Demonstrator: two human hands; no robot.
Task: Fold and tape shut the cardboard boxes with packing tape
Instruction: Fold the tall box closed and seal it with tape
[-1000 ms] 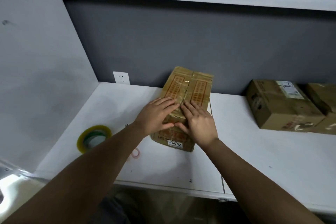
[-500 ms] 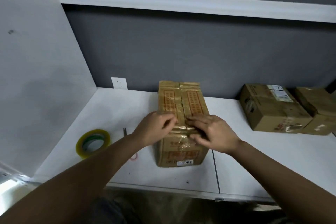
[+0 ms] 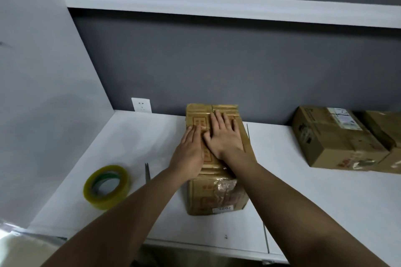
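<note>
A white table [image 3: 303, 191] runs across the scene, made of panels with a thin seam showing near its right front edge. Behind it stands a dark grey wall [image 3: 217, 67] crossed by a white shelf [image 3: 195, 4] higher up, and a pale panel [image 3: 39, 93] closes off the left side. A white socket [image 3: 141, 104] sits low on the wall, just left of the far end of the box.

On the left of the table lies a tape roll [image 3: 106, 186], yellowish with a green core, lying flat. Between it and the box, the tips of scissors [image 3: 147, 171] show; the left forearm hides the rest. At far right two more boxes [image 3: 338, 138] stand side by side against the wall, touching each other, well apart from the hands.

The box [image 3: 217, 193] lies in the middle of the table, long side running near to far, its far end close to the wall. Its top flaps are down and meet in a seam along the middle; shiny tape wrinkles over the near end face, above a small white label.

Both hands lie flat on the box top, fingers straight and pointing away. The left hand [image 3: 191, 154] presses on the left flap with its fingers near the seam. The right hand [image 3: 225, 136] lies a little farther on, spread over the seam and the right flap, its thumb beside the left hand's fingers. Neither hand grasps anything; both only press down.
</note>
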